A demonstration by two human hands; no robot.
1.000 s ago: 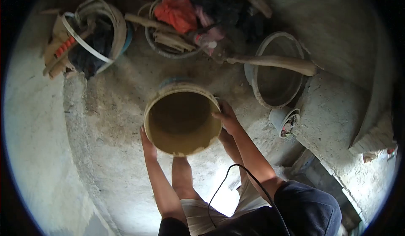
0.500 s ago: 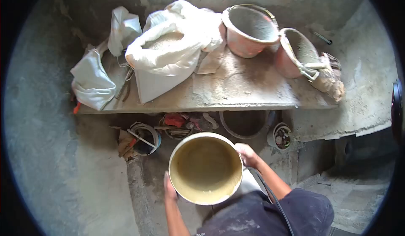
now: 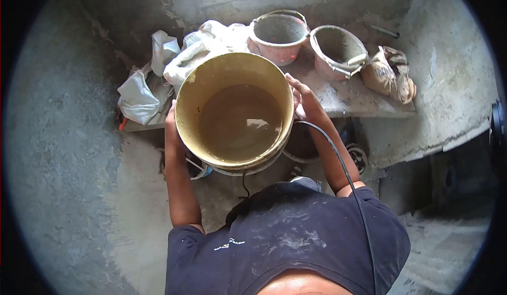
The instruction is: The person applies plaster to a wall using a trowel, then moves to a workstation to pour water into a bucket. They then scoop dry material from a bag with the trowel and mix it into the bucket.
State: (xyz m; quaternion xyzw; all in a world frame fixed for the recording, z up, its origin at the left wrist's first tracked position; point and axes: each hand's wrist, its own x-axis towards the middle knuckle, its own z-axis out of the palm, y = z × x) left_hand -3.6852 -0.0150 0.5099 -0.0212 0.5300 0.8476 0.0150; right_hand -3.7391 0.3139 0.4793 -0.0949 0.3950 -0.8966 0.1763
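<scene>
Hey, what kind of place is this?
Probably a room under construction or renovation: the walls look like bare, patchy cement, stained buckets stand on a rough ledge, and white sacks lie beside them.

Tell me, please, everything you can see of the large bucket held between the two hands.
The bucket is round and deep, yellowish inside, apparently plastic, with stained walls. Its open mouth faces the camera, showing what looks like murky brown liquid with a bright reflection. The left hand and right hand hold its opposite sides. In this view it overlaps the ledge and a white sack; its underside is hidden.
</scene>
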